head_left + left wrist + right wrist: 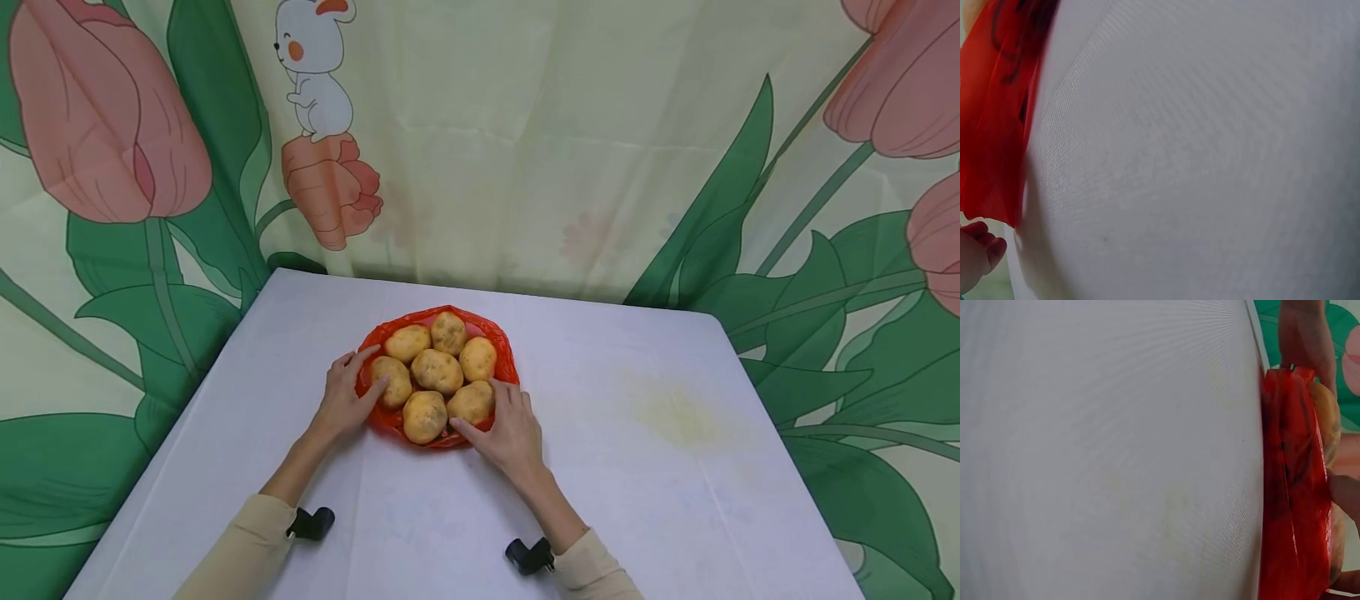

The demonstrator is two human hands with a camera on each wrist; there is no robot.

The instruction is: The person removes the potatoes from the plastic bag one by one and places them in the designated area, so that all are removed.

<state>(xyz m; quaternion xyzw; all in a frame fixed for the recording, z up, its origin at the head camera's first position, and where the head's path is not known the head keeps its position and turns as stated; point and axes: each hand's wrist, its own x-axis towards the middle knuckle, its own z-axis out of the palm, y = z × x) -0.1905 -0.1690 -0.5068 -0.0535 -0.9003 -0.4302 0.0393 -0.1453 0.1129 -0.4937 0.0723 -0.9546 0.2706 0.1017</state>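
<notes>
Several potatoes (437,372) lie in a round red plastic bag (512,360), its edges folded open on the table. My left hand (343,404) is at the bag's left edge, fingers stretched along the rim, thumb touching the leftmost potato (393,385). On the other side, my right hand (517,433) holds the lower-right potato (471,402) between thumb and fingers. In the right wrist view, fingers (1346,495) reach over the side of the red bag (1294,506). The left wrist view catches only part of the left hand (977,253) below the bag (991,144).
A white-covered table (600,467) carries the bag, with a faint yellowish stain (678,412) to its right. Behind hangs a curtain (480,150) printed with tulips and a rabbit. Each wrist wears a small black camera (530,556).
</notes>
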